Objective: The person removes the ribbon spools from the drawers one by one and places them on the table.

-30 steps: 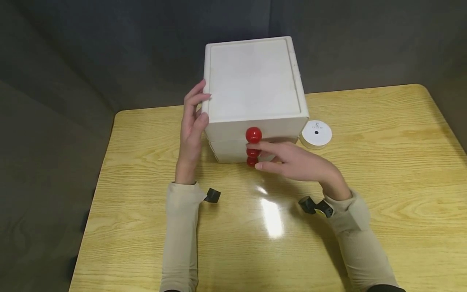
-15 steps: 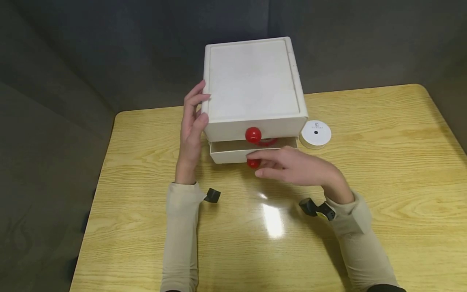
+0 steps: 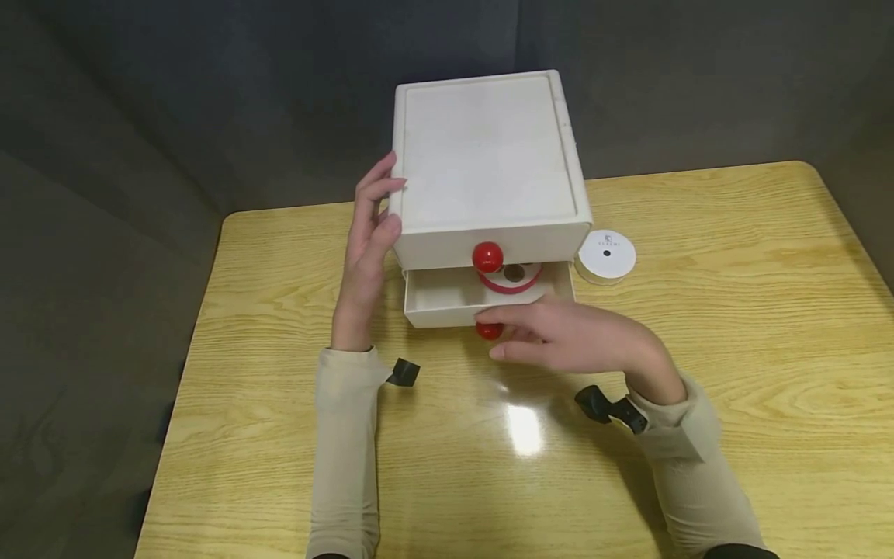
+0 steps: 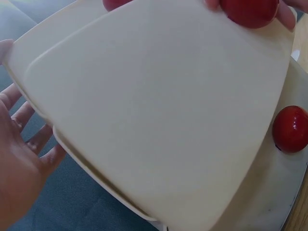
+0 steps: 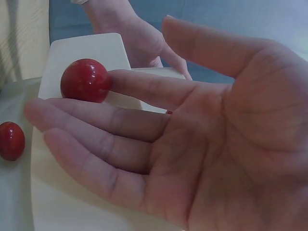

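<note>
A white drawer unit (image 3: pixel 489 155) with red ball knobs stands on the table. My left hand (image 3: pixel 366 256) rests against its left side, fingers spread along the top edge. Below the top drawer's knob (image 3: pixel 487 256), a drawer (image 3: pixel 447 317) is pulled partway out. My right hand (image 3: pixel 566 334) has that drawer's knob (image 5: pixel 85 81) between its index and middle fingers, with the thumb held apart. Inside the drawer lies a white spool with a pink-red rim (image 3: pixel 510 286), partly covered by the top drawer. A lower knob (image 4: pixel 291 129) shows in the left wrist view.
A white ribbon-like spool (image 3: pixel 606 255) lies on the wooden table (image 3: pixel 733 310), just right of the drawer unit. Dark curtain-like cloth (image 3: pixel 279 101) hangs behind the table and along its left side.
The drawer below the top one has slid out toward me, its knob moving along with my right hand. The spool inside has come into view. My left hand keeps its place.
</note>
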Demonstrator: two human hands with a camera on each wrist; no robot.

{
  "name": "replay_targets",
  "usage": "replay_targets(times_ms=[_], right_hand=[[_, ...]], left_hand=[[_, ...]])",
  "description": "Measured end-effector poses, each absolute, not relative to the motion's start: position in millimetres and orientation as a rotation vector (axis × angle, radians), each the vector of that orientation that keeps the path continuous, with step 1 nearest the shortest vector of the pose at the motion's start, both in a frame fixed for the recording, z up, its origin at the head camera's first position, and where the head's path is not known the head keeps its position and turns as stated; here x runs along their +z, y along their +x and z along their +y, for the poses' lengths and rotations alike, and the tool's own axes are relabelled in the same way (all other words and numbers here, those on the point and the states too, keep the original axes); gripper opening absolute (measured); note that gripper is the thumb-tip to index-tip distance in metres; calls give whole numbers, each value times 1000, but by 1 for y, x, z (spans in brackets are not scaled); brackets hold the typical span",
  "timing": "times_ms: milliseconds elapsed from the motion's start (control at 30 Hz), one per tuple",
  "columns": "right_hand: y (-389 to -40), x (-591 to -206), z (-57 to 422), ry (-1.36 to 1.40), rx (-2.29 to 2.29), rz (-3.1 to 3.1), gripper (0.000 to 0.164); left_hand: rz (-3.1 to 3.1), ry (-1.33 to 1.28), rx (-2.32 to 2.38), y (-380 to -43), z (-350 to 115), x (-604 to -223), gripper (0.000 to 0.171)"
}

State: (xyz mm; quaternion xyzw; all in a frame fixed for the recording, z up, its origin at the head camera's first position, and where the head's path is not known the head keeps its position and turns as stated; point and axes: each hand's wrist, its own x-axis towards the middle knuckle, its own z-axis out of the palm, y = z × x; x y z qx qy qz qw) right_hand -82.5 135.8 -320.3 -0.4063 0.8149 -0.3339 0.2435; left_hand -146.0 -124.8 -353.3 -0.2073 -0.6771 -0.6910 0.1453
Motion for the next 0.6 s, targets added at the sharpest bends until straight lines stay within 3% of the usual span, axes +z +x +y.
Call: replay_targets(times_ms=[300,600], right_hand=[[-73,-315,137,-1099,-796,2249,48],[-65,-309,136,-1119,-738,2226,41]], left_hand=[[-1931,-610,-2005,-147,-125,-354,49],[-1929,-613,-2013,-147,-125,-354,48]])
